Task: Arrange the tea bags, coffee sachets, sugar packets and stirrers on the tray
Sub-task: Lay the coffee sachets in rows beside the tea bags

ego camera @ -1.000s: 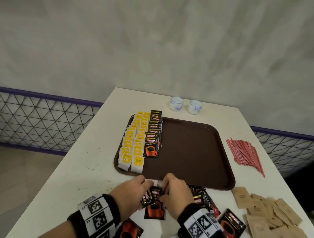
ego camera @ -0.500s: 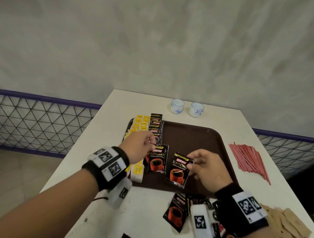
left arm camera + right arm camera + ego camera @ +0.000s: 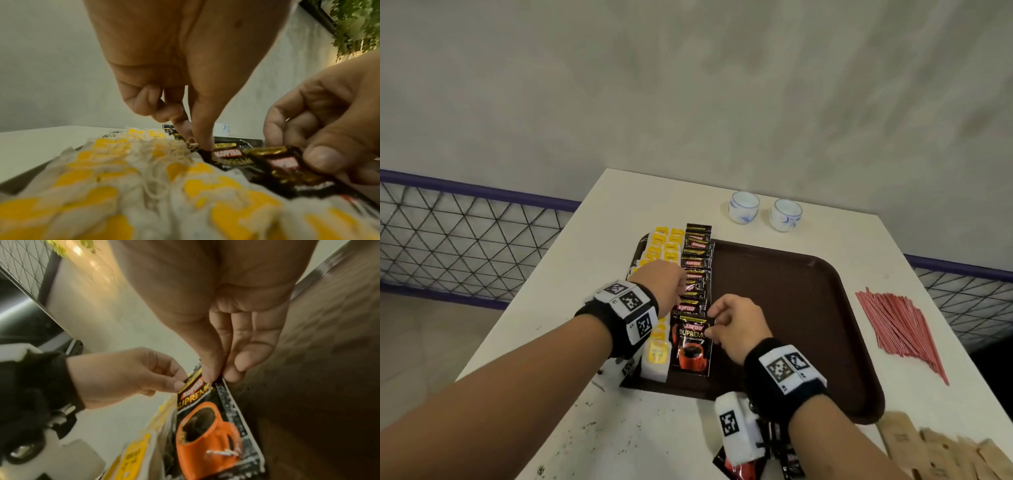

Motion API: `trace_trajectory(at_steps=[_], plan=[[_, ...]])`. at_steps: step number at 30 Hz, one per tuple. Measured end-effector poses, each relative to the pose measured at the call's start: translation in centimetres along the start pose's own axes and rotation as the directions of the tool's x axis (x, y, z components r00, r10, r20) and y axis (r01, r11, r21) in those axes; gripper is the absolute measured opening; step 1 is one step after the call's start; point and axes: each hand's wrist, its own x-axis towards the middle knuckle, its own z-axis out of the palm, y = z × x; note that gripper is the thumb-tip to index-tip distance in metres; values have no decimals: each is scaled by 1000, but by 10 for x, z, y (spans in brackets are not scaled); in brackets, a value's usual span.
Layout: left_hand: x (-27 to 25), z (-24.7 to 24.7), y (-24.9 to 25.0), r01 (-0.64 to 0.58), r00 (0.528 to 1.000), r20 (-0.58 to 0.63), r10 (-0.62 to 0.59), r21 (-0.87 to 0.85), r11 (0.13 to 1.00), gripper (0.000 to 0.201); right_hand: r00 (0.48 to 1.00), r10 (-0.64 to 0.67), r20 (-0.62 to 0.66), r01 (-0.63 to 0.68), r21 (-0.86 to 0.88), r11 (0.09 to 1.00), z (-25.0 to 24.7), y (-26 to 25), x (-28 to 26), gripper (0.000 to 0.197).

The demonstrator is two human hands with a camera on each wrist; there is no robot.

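**Laying a coffee sachet at the near end of the row**

Pinching the top edge of the nearest coffee sachet [image 3: 691,346] between thumb and fingertips, the right hand [image 3: 736,329] is holding it flat at the near end of the black row on the tray [image 3: 784,308]. In the right wrist view the thumb and forefinger are closing on the sachet's serrated top edge beside the printed name, with the orange cup picture facing up. The left hand [image 3: 661,286] is reaching in from the left, fingers curled, and its thumb and forefinger are pinching the top of a sachet in the coffee row [image 3: 697,270], just beyond the one the right hand is holding; in the left wrist view a fingertip is pressing down onto the black wrappers.

The coffee row is running from near to far along the left part of the tray, each sachet overlapping the next. Just left of it, the tea bags [image 3: 659,356] with yellow tags are lying in overlapping rows, also on the tray. The right part of the tray is showing bare brown surface.

Off the tray, the red stirrers [image 3: 900,322] are lying in a loose bundle on the table [image 3: 592,260] to the right. The brown sugar packets [image 3: 941,452] are sitting in a heap at the near right corner. More loose sachets [image 3: 736,469] are lying on the table below the right wrist. Two white cups [image 3: 743,207] are standing beyond the tray's far edge.
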Motion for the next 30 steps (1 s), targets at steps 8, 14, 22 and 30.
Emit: trace_trajectory(at_steps=[8,14,22,30], plan=[[7,2,-7,1,1000,4,-1,-18,1000,16,999,7,-44,-6,11,1000,13,-4,8,36],[-7,-6,-3,-32,996,-82,25,-94,995,9,999,20,-49,-19,21,1000,9,-8,4,33],[-149,-9,-10,-310,942,114,316,-67,948,40,984,-44,172,109,-388,915,-59,4,-72,34],[-230,70,-14,-353,876,391,284,117,928,41,951,102,291,196,-827,527,-31,19,-130,68]])
